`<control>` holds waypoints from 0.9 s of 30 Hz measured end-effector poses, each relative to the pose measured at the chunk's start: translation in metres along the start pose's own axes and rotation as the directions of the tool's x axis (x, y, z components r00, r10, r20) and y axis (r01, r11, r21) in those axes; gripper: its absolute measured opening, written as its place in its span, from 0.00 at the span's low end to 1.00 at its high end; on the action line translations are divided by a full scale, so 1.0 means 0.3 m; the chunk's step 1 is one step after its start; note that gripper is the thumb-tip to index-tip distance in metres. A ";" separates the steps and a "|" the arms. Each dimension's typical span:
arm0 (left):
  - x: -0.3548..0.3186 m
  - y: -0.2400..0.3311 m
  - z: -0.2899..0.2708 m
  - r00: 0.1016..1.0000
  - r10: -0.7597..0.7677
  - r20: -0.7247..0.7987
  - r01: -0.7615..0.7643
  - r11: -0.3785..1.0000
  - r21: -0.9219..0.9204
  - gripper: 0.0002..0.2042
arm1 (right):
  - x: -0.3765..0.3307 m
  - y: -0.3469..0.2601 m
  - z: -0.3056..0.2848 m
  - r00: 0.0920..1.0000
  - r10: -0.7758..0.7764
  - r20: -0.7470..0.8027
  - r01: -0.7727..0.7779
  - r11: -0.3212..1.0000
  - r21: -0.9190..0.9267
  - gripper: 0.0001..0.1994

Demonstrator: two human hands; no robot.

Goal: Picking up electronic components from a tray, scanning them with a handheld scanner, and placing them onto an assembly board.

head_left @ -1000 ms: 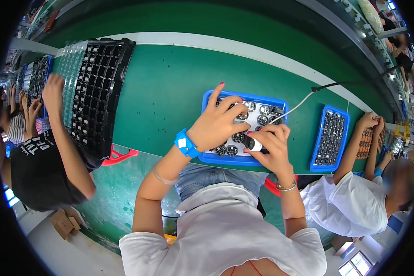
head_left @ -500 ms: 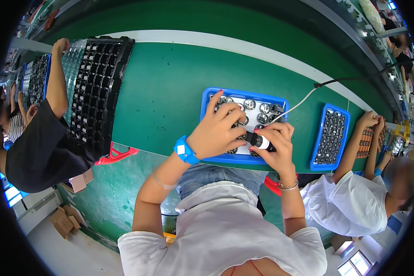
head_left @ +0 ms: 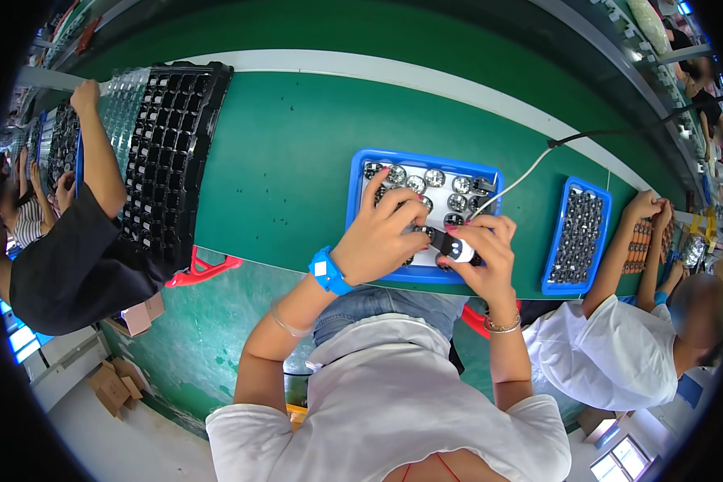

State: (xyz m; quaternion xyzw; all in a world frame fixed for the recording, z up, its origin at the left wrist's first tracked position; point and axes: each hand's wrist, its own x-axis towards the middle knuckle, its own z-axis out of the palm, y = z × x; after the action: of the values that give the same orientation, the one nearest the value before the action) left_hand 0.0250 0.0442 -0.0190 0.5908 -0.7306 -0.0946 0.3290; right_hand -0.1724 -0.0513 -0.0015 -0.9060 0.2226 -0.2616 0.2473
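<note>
While both my hands work over the blue tray (head_left: 360,186), entry as follows.

Item 1, left hand (head_left: 381,237): lies over the tray's near half, blue wristband (head_left: 328,271) at the wrist. Fingers curled, tips pressed together on a small round metal part (head_left: 422,232) near the tray's front edge. Pinching it, as far as I can tell; the part is mostly hidden under the tips.

Item 2, right hand (head_left: 486,253): wrapped round a small black-and-white tool (head_left: 455,250), thumb and forefinger closed on its body. Tool tip points left toward the pinched part, just beside my left fingertips, poss. touching; can't say for sure. White cable (head_left: 516,181) runs off up-right across the desk (head_left: 281,161).

Item 3, tray contents: rows of round silver parts (head_left: 435,178) on a white liner, far rows uncovered, near rows under my hands.

Handling note (my judgement): keep left pinch steady and low so the part doesn't roll; bring tool tip square onto it, not at a slant; keep wrist clear of neighbouring parts, cable slack so it doesn't drag the far row.

Item 4, surroundings: second blue tray (head_left: 556,241) of dark parts to the right, a co-worker's hand beside it. Black grid trays (head_left: 173,145) well apart to the left, another person's arm reaching over them.
</note>
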 end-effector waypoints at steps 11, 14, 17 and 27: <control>-0.038 0.052 0.018 0.998 -0.037 0.053 0.038 0.999 -0.030 0.10 | 0.066 0.020 -0.002 0.998 0.023 -0.067 -0.029 0.995 -0.097 0.22; -0.035 0.028 -0.022 0.994 -0.099 -0.037 0.097 0.994 -0.055 0.08 | 0.091 0.022 0.014 1.000 -0.017 -0.022 0.014 0.992 -0.129 0.21; -0.037 -0.012 -0.026 0.972 -0.184 -0.144 0.185 0.983 -0.003 0.07 | 0.096 0.025 0.022 1.000 -0.022 -0.008 0.021 0.992 -0.126 0.21; 0.061 -0.039 0.018 0.992 -0.095 -0.078 0.098 0.994 0.040 0.07 | 0.066 0.049 0.004 0.997 0.051 -0.051 -0.055 0.995 -0.085 0.21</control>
State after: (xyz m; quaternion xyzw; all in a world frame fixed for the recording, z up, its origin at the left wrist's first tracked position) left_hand 0.0296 0.0227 -0.0225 0.6358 -0.6900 -0.0718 0.3385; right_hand -0.1606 -0.0728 -0.0035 -0.9029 0.2636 -0.2674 0.2093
